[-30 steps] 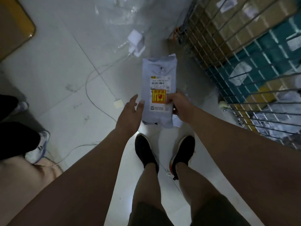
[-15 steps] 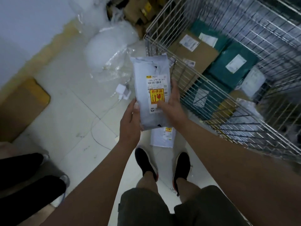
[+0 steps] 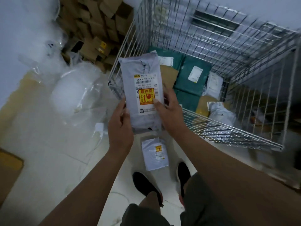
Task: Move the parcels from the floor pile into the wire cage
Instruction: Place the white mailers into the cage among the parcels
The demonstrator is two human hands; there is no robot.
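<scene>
Held parcel (image 3: 140,67): grey poly mailer, long and narrow, flat-ish and creased. The top end is folded and wrinkled. It is held upright, long side pointing away from the person.
Label (image 3: 145,82): white shipping label on the front with a barcode and printed code. The small text is not legible.
Sticker (image 3: 146,97): yellow w/ red print and a broken-glass symbol, stuck over the lower part of the label.
Parcel pos: in the air, between both hands, in front of the cage's near-left corner. Its top end overlaps the cage rim in this view. Cannot tell if it is over the inside.
Left hand (image 3: 119,126): grips the parcel's lower left edge, thumb on the front, fingers curled behind.
Right hand (image 3: 171,111): holds the lower right edge, thumb pressed on the sticker, fingers behind.
Wire cage (image 3: 179,26): silver mesh, open top, to the right.
In cage: teal mailers (image 3: 184,85) w/ white labels, brown ones, a grey bag (image 3: 219,111).
Floor parcel (image 3: 154,157): smaller grey mailer w/ same yellow sticker, lying flat just ahead of the shoes (image 3: 146,185).
Left side: clear plastic bags (image 3: 76,92); cardboard boxes (image 3: 97,22) behind.
</scene>
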